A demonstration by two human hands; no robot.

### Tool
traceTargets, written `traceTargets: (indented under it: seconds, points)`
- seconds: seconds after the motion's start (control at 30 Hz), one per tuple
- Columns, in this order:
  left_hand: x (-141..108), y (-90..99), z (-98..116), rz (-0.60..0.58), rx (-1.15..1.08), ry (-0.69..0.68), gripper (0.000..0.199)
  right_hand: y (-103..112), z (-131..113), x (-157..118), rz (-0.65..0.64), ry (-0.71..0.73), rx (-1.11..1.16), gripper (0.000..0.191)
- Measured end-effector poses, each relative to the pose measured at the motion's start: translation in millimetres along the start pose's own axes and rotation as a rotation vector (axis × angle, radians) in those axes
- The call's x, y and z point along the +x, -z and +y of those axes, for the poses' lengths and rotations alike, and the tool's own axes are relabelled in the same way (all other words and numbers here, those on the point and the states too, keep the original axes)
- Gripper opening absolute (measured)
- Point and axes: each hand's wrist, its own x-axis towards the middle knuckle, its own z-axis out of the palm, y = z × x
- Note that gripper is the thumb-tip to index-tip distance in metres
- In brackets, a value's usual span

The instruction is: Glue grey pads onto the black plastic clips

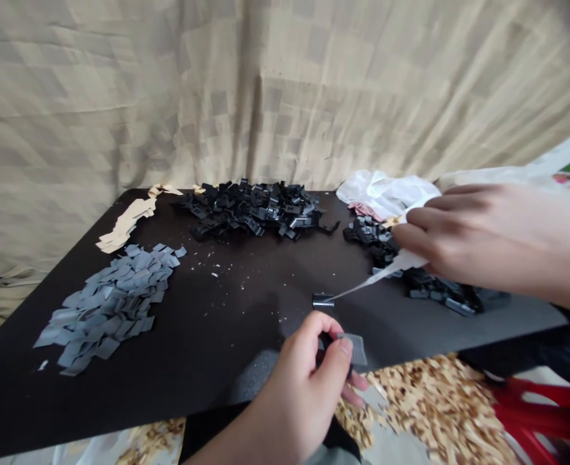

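The right hand (478,239) pinches a white strip (381,274) whose far end reaches a small black plastic clip (323,300); the left hand (299,381) closes on a grey tag (355,349). A hard tug could tear the strip or flick the clip into the black pile (250,210) on the tabletop (192,368).

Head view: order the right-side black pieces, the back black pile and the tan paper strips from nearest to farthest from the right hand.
1. Right-side black pieces: on the right, beneath the right hand.
2. Back black pile: centre, toward the back.
3. Tan paper strips: far left, toward the back.
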Motion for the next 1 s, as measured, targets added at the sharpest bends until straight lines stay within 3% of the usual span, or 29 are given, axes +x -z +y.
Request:
traceTargets:
  seconds: [0.23,0.37,0.6,0.8,1.0]
  points:
    - [-1,2.1,-1,0.015,0.005,-0.008,0.015,-5,2,2,-0.159,-0.118,0.182,0.016]
    - [-2,2.5,0,0.025,0.030,0.000,0.015,-5,2,4,-0.181,-0.135,0.231,0.018]
    - [-4,3.9,3,0.038,0.073,-0.038,0.014,-5,-3,3,-0.096,-0.076,0.232,0.020]
    - [-6,5.5,5,0.057,0.115,-0.045,0.015,-7,-2,-1,-0.185,-0.111,0.255,0.019]
    - [-6,6.3,3,0.048,0.096,-0.028,0.016,-11,3,-7,-0.053,-0.083,0.263,0.028]
